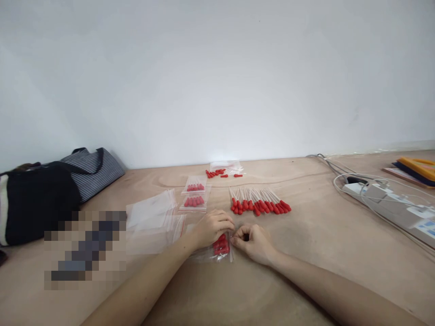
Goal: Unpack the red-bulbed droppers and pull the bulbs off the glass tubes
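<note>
My left hand (213, 227) rests with curled fingers on a small clear zip bag (217, 250) that holds several red-capped droppers. My right hand (253, 243) pinches the bag's right edge with closed fingers. Just beyond my hands lies a row of several loose droppers (260, 202) with red bulbs. Two filled zip bags (195, 194) lie further back on the left, one behind the other.
A pile of empty clear zip bags (152, 219) lies to the left. Loose red caps (217, 172) sit near the wall. A dark bag and a striped bag (91, 170) stand at far left. A power strip with cables (390, 199) lies at right.
</note>
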The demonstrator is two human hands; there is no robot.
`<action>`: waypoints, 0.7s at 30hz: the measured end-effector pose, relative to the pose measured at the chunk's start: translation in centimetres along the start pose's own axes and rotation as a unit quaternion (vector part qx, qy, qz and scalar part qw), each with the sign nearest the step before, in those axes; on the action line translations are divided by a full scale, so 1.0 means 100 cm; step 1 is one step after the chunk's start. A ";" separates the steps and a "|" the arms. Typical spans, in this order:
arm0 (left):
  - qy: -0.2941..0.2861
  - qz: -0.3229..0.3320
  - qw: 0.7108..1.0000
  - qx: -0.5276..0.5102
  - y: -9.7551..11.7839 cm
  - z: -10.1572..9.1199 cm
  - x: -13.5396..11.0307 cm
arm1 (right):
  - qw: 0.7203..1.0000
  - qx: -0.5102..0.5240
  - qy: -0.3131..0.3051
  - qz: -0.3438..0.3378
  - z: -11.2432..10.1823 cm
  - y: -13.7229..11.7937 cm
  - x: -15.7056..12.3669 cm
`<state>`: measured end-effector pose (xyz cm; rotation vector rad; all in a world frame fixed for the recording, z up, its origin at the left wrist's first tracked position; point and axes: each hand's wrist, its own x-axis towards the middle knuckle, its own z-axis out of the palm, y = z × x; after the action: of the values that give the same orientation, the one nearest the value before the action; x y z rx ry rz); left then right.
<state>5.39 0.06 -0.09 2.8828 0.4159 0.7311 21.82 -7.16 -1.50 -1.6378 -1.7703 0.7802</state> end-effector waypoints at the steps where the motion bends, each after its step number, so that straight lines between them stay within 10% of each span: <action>1: -0.002 0.001 1.000 -0.002 0.000 -0.001 0.000 | 1.000 0.003 0.001 0.002 0.001 0.001 0.000; 21: 0.006 0.083 0.995 0.062 -0.001 -0.006 0.000 | 0.998 0.062 0.025 -0.022 0.008 0.010 0.003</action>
<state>5.09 0.24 0.37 3.0588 0.2324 0.7729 21.80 -6.83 -2.78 -1.5204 -1.6824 0.8053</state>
